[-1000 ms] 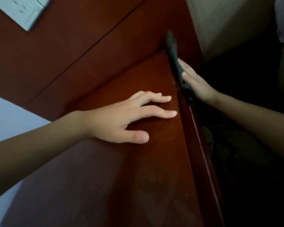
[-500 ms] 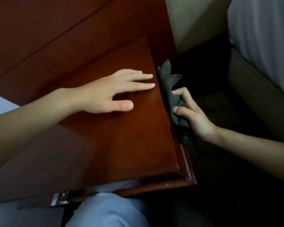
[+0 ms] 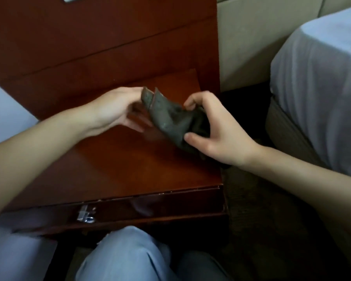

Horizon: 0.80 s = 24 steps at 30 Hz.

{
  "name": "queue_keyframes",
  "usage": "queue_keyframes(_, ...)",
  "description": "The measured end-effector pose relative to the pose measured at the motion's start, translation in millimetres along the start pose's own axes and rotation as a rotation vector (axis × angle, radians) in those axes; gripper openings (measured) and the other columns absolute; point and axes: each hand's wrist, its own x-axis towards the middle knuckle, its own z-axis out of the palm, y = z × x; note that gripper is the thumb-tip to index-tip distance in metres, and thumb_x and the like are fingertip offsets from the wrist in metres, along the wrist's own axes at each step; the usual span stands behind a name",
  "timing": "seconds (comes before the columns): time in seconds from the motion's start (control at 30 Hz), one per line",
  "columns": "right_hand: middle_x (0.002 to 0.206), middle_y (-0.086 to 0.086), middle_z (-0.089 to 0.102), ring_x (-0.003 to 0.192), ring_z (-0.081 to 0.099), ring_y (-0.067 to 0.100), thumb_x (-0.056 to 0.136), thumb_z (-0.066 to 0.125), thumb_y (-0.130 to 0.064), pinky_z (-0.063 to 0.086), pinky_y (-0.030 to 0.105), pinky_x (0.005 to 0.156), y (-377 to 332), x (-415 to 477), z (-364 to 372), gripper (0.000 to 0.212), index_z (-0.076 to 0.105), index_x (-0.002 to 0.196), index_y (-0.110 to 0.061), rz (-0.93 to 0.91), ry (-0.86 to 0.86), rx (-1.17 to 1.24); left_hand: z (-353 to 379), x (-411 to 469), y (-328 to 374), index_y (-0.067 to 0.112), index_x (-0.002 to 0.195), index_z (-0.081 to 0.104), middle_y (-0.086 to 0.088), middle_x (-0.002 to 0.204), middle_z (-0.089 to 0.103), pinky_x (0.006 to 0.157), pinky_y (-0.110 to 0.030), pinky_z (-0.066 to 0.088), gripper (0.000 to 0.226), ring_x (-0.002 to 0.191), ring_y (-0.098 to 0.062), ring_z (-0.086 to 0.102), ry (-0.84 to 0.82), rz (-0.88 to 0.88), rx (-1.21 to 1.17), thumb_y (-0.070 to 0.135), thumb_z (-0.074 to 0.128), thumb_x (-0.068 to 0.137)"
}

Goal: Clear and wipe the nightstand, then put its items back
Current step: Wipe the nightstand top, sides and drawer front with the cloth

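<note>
A crumpled dark grey cloth hangs above the right half of the reddish-brown nightstand top. My right hand grips the cloth's bunched right end with curled fingers and thumb. My left hand is raised off the wood with its fingertips at the cloth's upper left corner; motion blur hides whether they pinch it. Nothing else lies on the nightstand top.
A dark wood headboard panel rises behind the nightstand. A bed with pale sheets stands to the right, across a dark floor gap. A metal drawer handle shows on the front. My knees in light trousers are below.
My right hand has brought the cloth up from the nightstand's right side to above the top. My left hand has lifted off the wood and moved to the cloth.
</note>
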Motion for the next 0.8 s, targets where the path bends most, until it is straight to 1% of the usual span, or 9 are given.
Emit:
queue_keyframes(0.07, 0.107, 0.004, 0.040, 0.100, 0.043, 0.011, 0.070, 0.070, -0.009, 0.034, 0.009, 0.086, -12, 26, 8, 0.051, 0.040, 0.111, -0.011, -0.037, -0.019, -0.050, -6, -8, 4, 0.021, 0.104, 0.064, -0.004, 0.103, 0.071, 0.076, -0.044, 0.054, 0.048, 0.092, -0.017, 0.069, -0.004, -0.117, -0.325, 0.051, 0.028, 0.095)
queue_keyframes(0.13, 0.112, 0.002, 0.035, 0.103, 0.039, 0.009, 0.068, 0.075, -0.011, 0.034, 0.009, 0.088, -21, 49, 20, 0.061, 0.037, 0.116, -0.011, -0.064, -0.089, -0.099, -11, -14, 3, 0.015, 0.110, 0.059, -0.004, 0.100, 0.071, 0.069, -0.040, 0.058, 0.049, 0.090, -0.018, 0.070, 0.047, -0.160, -0.402, 0.054, 0.041, 0.087)
queue_keyframes(0.2, 0.122, 0.003, 0.030, 0.116, 0.033, 0.011, 0.066, 0.081, -0.021, 0.032, 0.016, 0.100, -25, 62, 30, 0.080, 0.033, 0.128, -0.009, -0.010, -0.195, -0.141, -16, -15, -6, 0.016, 0.104, 0.060, -0.002, 0.091, 0.071, 0.059, -0.029, 0.058, 0.020, 0.083, -0.014, 0.069, 0.117, -0.167, -0.319, 0.026, 0.059, 0.086)
queue_keyframes(0.3, 0.142, 0.003, 0.025, 0.133, 0.021, 0.024, 0.062, 0.080, -0.049, 0.025, 0.038, 0.110, -18, 70, 33, 0.105, 0.016, 0.142, -0.024, 0.201, -0.371, -0.340, -29, -9, -28, 0.018, 0.096, 0.061, 0.000, 0.090, 0.067, 0.061, -0.024, 0.055, 0.026, 0.084, -0.014, 0.066, 0.257, -0.207, -0.296, -0.004, 0.062, 0.084)
queue_keyframes(0.4, 0.133, -0.001, 0.043, 0.126, 0.038, 0.021, 0.066, 0.070, -0.059, 0.040, 0.038, 0.101, -12, 80, 28, 0.092, 0.026, 0.140, -0.028, 0.396, -0.576, -0.411, -37, 2, -41, 0.024, 0.096, 0.060, 0.002, 0.094, 0.064, 0.061, -0.023, 0.054, 0.031, 0.088, -0.012, 0.064, 0.296, -0.190, -0.250, -0.004, 0.064, 0.083)
queue_keyframes(0.5, 0.107, -0.008, 0.055, 0.097, 0.056, 0.012, 0.074, 0.071, -0.046, 0.052, 0.029, 0.081, -12, 90, 26, 0.062, 0.045, 0.126, -0.025, 0.444, -0.666, -0.412, -36, 19, -46, 0.027, 0.111, 0.054, 0.004, 0.113, 0.056, 0.071, -0.024, 0.051, 0.036, 0.098, -0.013, 0.059, 0.225, -0.221, 0.025, 0.010, 0.069, 0.083)
queue_keyframes(0.63, 0.098, -0.004, 0.061, 0.081, 0.062, 0.009, 0.075, 0.076, -0.021, 0.055, 0.021, 0.063, -13, 101, 20, 0.045, 0.049, 0.111, -0.023, 0.460, -0.526, -0.294, -32, 26, -35, 0.023, 0.099, 0.045, 0.006, 0.110, 0.037, 0.081, -0.028, 0.032, 0.028, 0.106, -0.011, 0.036, 0.355, 0.064, 0.664, 0.032, 0.067, 0.083)
queue_keyframes(0.7, 0.098, -0.003, 0.062, 0.078, 0.063, 0.007, 0.072, 0.078, -0.015, 0.054, 0.019, 0.060, -11, 110, 7, 0.047, 0.046, 0.106, -0.024, 0.484, -0.389, -0.208, -34, 28, -19, 0.022, 0.086, 0.052, 0.007, 0.091, 0.048, 0.077, -0.029, 0.031, 0.021, 0.097, -0.015, 0.043, 0.298, 0.127, 0.696, 0.043, 0.056, 0.086)
queue_keyframes(0.8, 0.096, -0.001, 0.065, 0.074, 0.065, 0.008, 0.068, 0.080, -0.010, 0.055, 0.024, 0.064, -17, 124, -21, 0.050, 0.044, 0.102, -0.020, 0.543, -0.217, 0.002, -39, 36, 12, 0.022, 0.083, 0.058, 0.004, 0.079, 0.057, 0.070, -0.032, 0.037, 0.039, 0.083, -0.017, 0.055, 0.032, -0.069, 0.434, 0.058, 0.044, 0.085)
